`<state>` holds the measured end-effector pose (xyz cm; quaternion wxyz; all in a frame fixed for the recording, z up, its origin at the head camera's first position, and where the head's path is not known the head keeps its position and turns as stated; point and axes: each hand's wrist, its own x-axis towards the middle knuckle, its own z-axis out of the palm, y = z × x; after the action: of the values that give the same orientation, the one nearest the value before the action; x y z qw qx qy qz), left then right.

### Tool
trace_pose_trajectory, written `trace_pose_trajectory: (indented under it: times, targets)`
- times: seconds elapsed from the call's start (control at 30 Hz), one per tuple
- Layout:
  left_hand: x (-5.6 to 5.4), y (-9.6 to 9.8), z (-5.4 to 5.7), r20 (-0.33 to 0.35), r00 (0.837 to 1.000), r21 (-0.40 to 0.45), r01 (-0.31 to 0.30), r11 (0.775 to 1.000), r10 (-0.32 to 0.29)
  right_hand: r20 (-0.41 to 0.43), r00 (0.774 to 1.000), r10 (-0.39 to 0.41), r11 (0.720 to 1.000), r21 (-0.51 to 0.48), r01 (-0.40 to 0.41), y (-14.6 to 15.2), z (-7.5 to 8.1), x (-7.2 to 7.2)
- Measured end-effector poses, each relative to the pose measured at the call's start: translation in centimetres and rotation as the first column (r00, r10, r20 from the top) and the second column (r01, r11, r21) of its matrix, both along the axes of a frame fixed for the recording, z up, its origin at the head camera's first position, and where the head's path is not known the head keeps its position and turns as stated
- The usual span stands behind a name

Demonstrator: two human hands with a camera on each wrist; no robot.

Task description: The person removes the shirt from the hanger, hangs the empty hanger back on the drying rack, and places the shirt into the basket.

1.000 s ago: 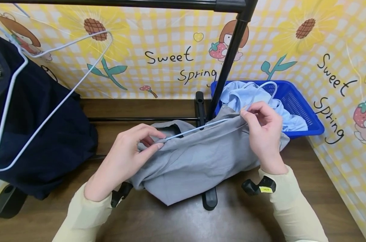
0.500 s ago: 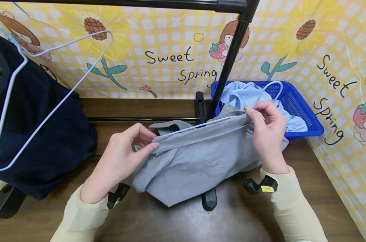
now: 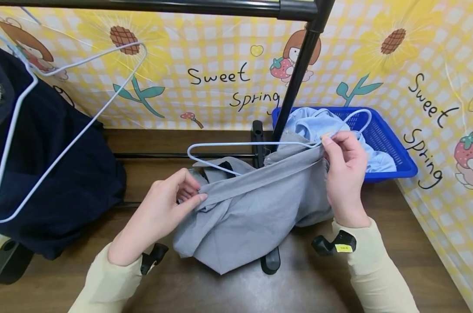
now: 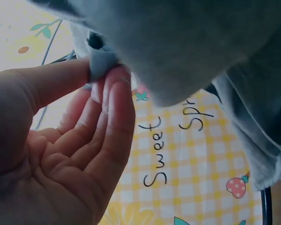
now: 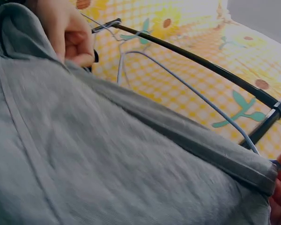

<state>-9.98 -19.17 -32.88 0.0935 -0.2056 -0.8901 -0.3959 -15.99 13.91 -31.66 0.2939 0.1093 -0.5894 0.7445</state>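
Observation:
A grey garment [image 3: 256,213] hangs between the hands, its long folded edge slanting up to the right. My left hand [image 3: 166,200] pinches the left end of that edge between thumb and fingers; the left wrist view shows the cloth [image 4: 103,63] in the pinch. At the other end, my right hand [image 3: 345,163] pinches the edge together with a light blue hanger [image 3: 240,144] near the base of its hook. The hanger's left corner sticks out above the cloth, and its lower bar passes down behind the edge. Its right part is hidden.
A blue basket [image 3: 406,169] holding light blue cloth [image 3: 310,121] stands behind my right hand. On the left hang a dark navy garment [image 3: 64,174] and a bare white hanger [image 3: 70,148]. A black rack post [image 3: 299,74] rises behind the grey garment.
The hanger's left corner has come up out of the cloth and now shows above the edge. My left hand has shifted slightly left, then down; my right hand has moved slightly right.

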Motion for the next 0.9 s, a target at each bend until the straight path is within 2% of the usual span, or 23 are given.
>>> trace_pose_trajectory:
  times: [0.1,0.27,0.33,0.47,0.57,0.7,0.73,0.8,0.9]
  targets:
    - [-0.4,0.0,-0.4,-0.019,0.999,-0.017,-0.026,1.0,0.026,-0.012,1.0,0.022,0.999,0.036,-0.022,-0.4,-0.2,0.0]
    - [-0.7,-0.1,-0.6,-0.086,0.99,0.009,-0.116,0.993,0.116,-0.056,0.996,0.07,0.993,0.097,-0.064,-1.3,-0.5,0.2]
    - [-0.7,-0.1,-0.3,-0.127,0.978,0.036,-0.161,0.986,0.164,-0.083,0.993,0.08,0.99,0.127,-0.069,-1.7,-0.5,0.2]
    - [-0.1,-0.1,0.6,-0.224,0.946,0.07,-0.225,0.972,0.235,-0.099,0.994,0.047,0.971,0.239,-0.023,-2.4,-0.3,0.4]
    - [0.5,0.4,1.4,-0.321,0.921,0.062,-0.212,0.975,0.22,-0.069,0.996,0.055,0.962,0.272,-0.034,-3.1,-0.4,0.4]
    - [0.7,1.5,2.0,-0.465,0.869,0.024,-0.18,0.983,0.17,-0.041,0.996,0.079,0.949,0.309,-0.062,-4.1,-0.7,0.3]
    - [0.7,1.8,2.1,-0.483,0.861,0.019,-0.171,0.985,0.159,-0.036,0.996,0.082,0.943,0.326,-0.066,-4.3,-0.8,0.3]
    - [0.5,2.3,2.1,-0.494,0.86,0.007,-0.142,0.99,0.127,-0.034,0.995,0.091,0.924,0.374,-0.071,-4.9,-1.0,0.3]
    - [0.3,2.9,1.9,-0.462,0.883,-0.002,-0.09,0.996,0.079,-0.039,0.991,0.126,0.908,0.408,-0.099,-5.7,-1.2,0.5]
